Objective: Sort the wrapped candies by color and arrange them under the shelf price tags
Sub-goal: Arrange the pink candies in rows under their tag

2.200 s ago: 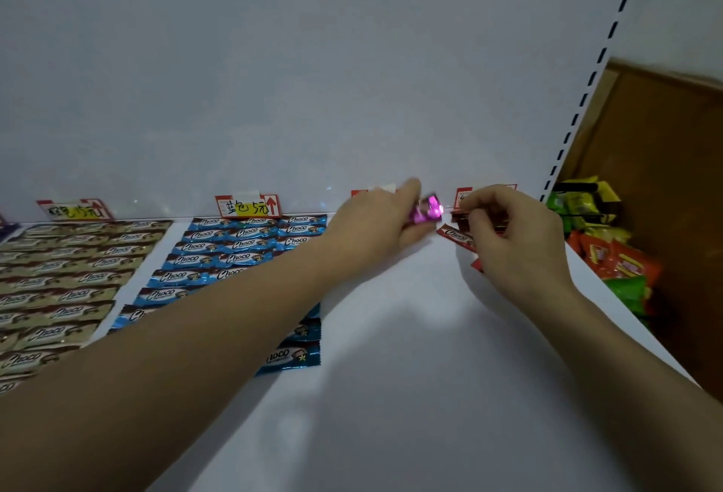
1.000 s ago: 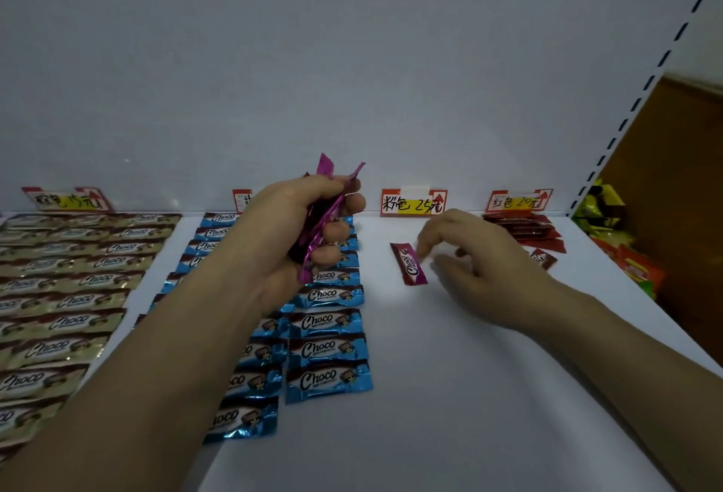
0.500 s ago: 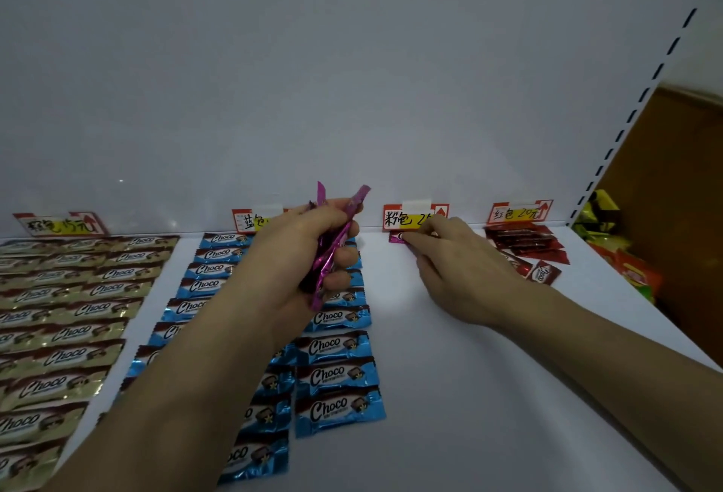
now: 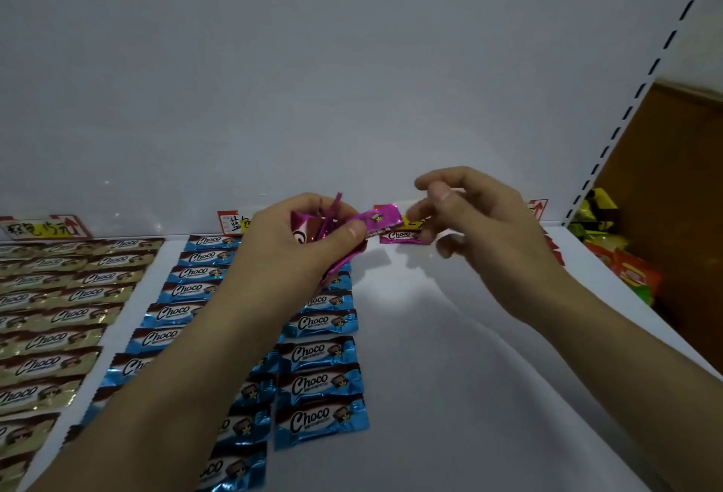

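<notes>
— Pink candies: where?
— Bunch gripped in left hand, thumb clamped on top; one sticks out toward right fingertips. Loose candy lies flat just below them.
— Right hand?
— Half-curled, blurred. Contact: can't tell.

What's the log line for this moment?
step: sorting pink | left hand: grips pink candy bunch | right hand: at bunch, grip unclear | shelf: one laid candy
</notes>
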`<action>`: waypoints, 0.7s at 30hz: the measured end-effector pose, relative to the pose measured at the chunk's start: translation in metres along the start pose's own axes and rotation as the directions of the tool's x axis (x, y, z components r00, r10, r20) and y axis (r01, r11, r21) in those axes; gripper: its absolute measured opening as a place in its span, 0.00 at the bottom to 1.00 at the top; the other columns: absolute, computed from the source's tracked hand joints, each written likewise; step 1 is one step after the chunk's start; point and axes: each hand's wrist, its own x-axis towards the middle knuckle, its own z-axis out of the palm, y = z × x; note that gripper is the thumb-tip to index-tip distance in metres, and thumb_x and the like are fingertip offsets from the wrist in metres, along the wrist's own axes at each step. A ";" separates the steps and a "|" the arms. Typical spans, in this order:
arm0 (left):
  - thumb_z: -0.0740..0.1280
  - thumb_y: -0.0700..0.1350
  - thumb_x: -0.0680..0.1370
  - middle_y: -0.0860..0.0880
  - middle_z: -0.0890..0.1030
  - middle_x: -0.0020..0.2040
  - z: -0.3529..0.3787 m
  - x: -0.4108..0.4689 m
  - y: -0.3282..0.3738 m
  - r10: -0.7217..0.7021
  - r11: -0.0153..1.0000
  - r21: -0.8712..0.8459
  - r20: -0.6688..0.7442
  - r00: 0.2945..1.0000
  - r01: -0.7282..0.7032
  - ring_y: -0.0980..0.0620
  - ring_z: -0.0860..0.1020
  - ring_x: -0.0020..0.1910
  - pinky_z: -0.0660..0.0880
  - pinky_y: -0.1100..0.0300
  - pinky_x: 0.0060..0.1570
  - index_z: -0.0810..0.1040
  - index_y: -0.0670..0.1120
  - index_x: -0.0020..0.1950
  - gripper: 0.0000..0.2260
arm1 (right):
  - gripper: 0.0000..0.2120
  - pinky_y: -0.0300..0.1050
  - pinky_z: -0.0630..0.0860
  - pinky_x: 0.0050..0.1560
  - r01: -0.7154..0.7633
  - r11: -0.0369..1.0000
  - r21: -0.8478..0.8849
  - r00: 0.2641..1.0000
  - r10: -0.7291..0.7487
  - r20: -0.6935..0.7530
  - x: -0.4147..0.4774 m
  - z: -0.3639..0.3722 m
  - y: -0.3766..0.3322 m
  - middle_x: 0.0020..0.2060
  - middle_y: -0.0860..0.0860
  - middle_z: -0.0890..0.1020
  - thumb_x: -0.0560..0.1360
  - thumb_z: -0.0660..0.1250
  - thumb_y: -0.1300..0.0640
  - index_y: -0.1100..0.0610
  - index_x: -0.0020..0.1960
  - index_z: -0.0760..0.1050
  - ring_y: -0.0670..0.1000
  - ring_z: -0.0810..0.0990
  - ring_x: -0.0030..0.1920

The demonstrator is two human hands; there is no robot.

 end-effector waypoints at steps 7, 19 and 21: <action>0.75 0.51 0.72 0.54 0.85 0.41 0.012 -0.005 -0.001 0.084 0.986 0.138 0.053 0.995 -0.090 0.59 0.83 0.40 0.75 0.71 0.33 0.83 0.53 0.51 0.09 | 0.06 0.43 0.81 0.38 -0.001 1.000 -0.015 0.993 0.003 0.118 -0.007 0.011 0.003 0.39 0.57 0.86 0.76 0.70 0.66 0.59 0.52 0.81 0.51 0.84 0.37; 0.68 0.49 0.80 0.48 0.77 0.35 0.007 -0.001 0.000 -0.235 0.926 -0.291 0.052 0.971 0.240 0.56 0.69 0.26 0.65 0.64 0.21 0.79 0.42 0.52 0.10 | 0.13 0.32 0.75 0.51 0.234 0.660 -0.714 0.972 -0.133 0.196 0.009 -0.024 0.045 0.48 0.40 0.84 0.74 0.73 0.63 0.46 0.50 0.84 0.39 0.79 0.48; 0.68 0.49 0.80 0.47 0.77 0.36 0.007 0.000 -0.001 -0.252 0.922 -0.291 0.055 0.966 0.257 0.56 0.70 0.26 0.65 0.64 0.21 0.79 0.43 0.50 0.09 | 0.14 0.35 0.72 0.53 0.261 0.538 -0.801 0.957 -0.037 0.287 0.006 -0.024 0.043 0.52 0.40 0.82 0.76 0.70 0.60 0.44 0.56 0.84 0.39 0.74 0.51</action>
